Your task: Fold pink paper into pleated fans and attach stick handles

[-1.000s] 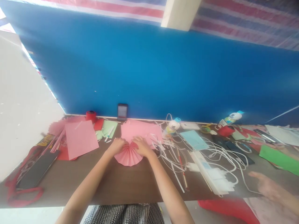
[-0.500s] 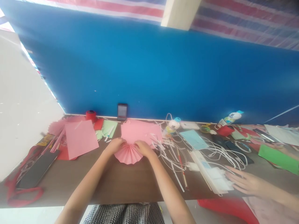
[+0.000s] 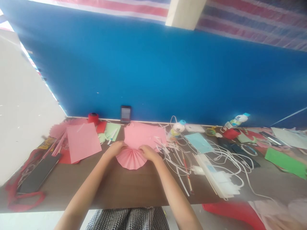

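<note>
A pleated pink paper fan (image 3: 131,159) lies spread in a half circle on the brown table (image 3: 124,187). My left hand (image 3: 116,148) grips its upper left edge with curled fingers. My right hand (image 3: 148,152) pinches the upper right edge. Both hands press the fan down against the table. A flat pink sheet (image 3: 144,134) lies just behind the fan.
Left of me lie another pink sheet (image 3: 82,141), more pink fans (image 3: 57,130), a red tape roll (image 3: 93,118) and a dark phone (image 3: 38,174). A small phone (image 3: 125,114) leans on the blue wall. On the right are a white power strip (image 3: 216,177), tangled cables, glue bottles and green paper (image 3: 285,163).
Another person's hand, which reached over the power strip at the right, has gone out of view. My hands and the fan have hardly moved.
</note>
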{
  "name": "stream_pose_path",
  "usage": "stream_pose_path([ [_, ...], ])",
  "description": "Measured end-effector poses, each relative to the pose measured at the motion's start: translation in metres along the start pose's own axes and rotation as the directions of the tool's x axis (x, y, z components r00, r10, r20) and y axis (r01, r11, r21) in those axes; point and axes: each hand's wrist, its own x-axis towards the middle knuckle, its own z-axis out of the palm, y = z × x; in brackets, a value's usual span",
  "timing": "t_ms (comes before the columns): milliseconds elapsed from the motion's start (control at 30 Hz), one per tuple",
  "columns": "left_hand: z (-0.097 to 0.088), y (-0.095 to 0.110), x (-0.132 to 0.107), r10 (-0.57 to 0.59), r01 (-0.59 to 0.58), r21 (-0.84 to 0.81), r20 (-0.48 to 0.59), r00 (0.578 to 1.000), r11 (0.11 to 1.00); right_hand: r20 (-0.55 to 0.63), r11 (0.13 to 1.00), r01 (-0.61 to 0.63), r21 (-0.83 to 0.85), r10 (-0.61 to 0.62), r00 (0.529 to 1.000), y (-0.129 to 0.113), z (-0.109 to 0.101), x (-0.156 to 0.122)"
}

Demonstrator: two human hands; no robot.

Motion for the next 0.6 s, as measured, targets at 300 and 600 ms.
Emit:
stream_pose_path([
  [300, 0.000, -0.002, -0.001, 0.003, -0.004, 0.012, 0.017, 1.000, 1.000, -0.009, 0.999, -0.028, 0.023, 0.028, 1.000, 0.005, 0.003, -0.005],
  [600, -0.002, 0.010, -0.011, -0.042, 0.041, 0.042, 0.021, 0.999, 0.998, -0.040, 0.997, -0.025, 0.072, 0.028, 0.999, 0.002, 0.001, -0.009],
])
